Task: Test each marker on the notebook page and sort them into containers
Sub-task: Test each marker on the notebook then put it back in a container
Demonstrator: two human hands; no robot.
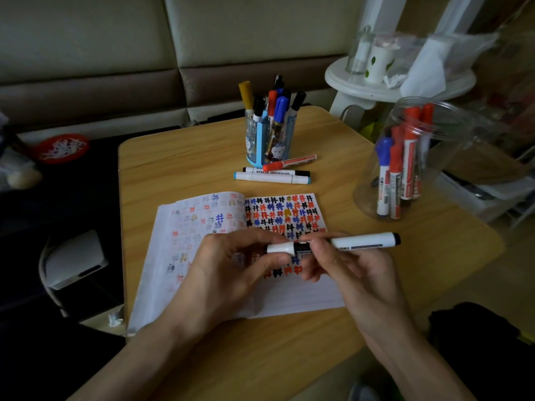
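Pinches the cap end of the marker (359, 242) with the left hand (231, 270) and grips its barrel with the right hand (347, 267), level above the notebook (289, 296) at six o'clock from the pen cup (269, 140); likely handles light, rigid and slick, so best held mid-barrel.

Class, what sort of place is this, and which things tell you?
Probably a home living room: a padded beige-and-brown sofa runs behind the small wooden table, and a round white side table beside it holds a glass bottle and a leaf-printed cup.
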